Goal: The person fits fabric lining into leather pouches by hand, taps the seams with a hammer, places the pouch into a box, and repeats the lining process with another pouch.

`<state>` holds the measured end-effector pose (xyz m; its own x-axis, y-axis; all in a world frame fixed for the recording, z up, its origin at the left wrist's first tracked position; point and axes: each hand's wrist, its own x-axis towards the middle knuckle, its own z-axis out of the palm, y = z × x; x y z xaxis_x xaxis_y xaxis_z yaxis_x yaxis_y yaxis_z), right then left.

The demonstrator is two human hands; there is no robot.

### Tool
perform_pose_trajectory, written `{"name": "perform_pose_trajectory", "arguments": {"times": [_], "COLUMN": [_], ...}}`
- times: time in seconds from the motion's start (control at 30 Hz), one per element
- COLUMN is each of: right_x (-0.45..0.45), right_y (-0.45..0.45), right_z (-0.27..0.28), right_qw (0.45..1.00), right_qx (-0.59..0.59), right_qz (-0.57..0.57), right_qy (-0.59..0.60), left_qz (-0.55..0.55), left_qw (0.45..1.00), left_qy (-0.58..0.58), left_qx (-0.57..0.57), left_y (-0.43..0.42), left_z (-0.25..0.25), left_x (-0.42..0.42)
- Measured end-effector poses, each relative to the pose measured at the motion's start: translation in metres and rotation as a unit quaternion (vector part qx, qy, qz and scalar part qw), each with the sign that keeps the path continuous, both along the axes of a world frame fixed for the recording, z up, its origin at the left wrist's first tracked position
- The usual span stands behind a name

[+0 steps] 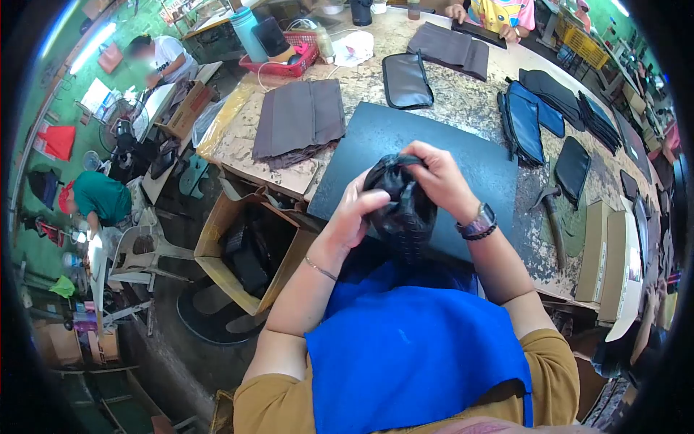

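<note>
Between my hands is a black, shiny, soft pouch (405, 217), bunched and folded in front of my blue apron. My left hand (353, 211) grips its left side, with the thumb laid across the front. At its top right edge, the fingers of my right hand (442, 179) are closed on the material. Beneath the pouch lies a dark flat board (347, 170) on the worktable (470, 101). The inside of the pouch is hidden. A flat black zip pouch (407, 79) rests just beyond the board.
Stacks of dark fabric pieces (300, 119) lie at the left. Several black pouches (522, 123) and a hammer (553, 224) are on the right. A red basket (289, 66) stands at the back. Below the left table edge is an open cardboard box (210, 249). A co-worker's hands (510, 33) are across the table.
</note>
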<state>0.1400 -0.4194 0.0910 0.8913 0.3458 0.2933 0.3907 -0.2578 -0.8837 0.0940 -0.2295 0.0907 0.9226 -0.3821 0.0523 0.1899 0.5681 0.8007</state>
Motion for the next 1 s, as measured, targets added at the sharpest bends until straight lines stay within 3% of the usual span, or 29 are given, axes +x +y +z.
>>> {"name": "perform_pose_trajectory", "arguments": {"times": [0.07,0.13,0.17,0.3,0.4,0.47,0.63,0.73,0.87,1.0], "right_x": [0.001,-0.008,-0.012,-0.026,-0.018,-0.009,0.012,0.018,0.018,0.013], "right_y": [-0.003,-0.005,-0.006,-0.008,-0.011,-0.015,-0.017,-0.014,-0.01,-0.016], "right_z": [0.003,0.018,0.024,0.045,0.034,0.024,0.0,-0.015,-0.024,-0.017], "right_qw": [0.995,0.996,0.997,0.998,0.996,0.99,0.963,0.957,0.966,0.971], "right_qx": [0.09,0.078,0.063,0.01,0.063,0.11,0.198,0.205,0.195,0.196], "right_qz": [0.037,0.031,0.024,0.013,0.035,0.062,0.099,0.106,0.062,0.05], "right_qy": [0.034,0.042,0.047,0.067,0.048,0.059,0.152,0.176,0.156,0.131], "left_qz": [0.007,0.049,0.085,0.2,0.111,0.062,-0.074,-0.114,-0.097,-0.062], "left_qw": [0.994,0.974,0.941,0.839,0.949,0.978,0.991,0.974,0.994,0.994], "left_qy": [-0.068,-0.096,-0.152,-0.274,-0.14,-0.097,0.04,0.093,0.052,0.082], "left_qx": [0.089,0.201,0.291,0.425,0.259,0.174,-0.1,-0.172,0.001,0.042], "left_y": [0.0,-0.001,0.003,0.007,0.003,0.006,-0.008,-0.014,-0.006,-0.001], "left_z": [0.015,0.018,0.016,0.007,-0.003,-0.012,-0.013,-0.006,-0.008,0.007], "left_x": [0.001,0.004,0.012,0.024,0.019,0.017,-0.009,-0.018,-0.003,0.007]}}
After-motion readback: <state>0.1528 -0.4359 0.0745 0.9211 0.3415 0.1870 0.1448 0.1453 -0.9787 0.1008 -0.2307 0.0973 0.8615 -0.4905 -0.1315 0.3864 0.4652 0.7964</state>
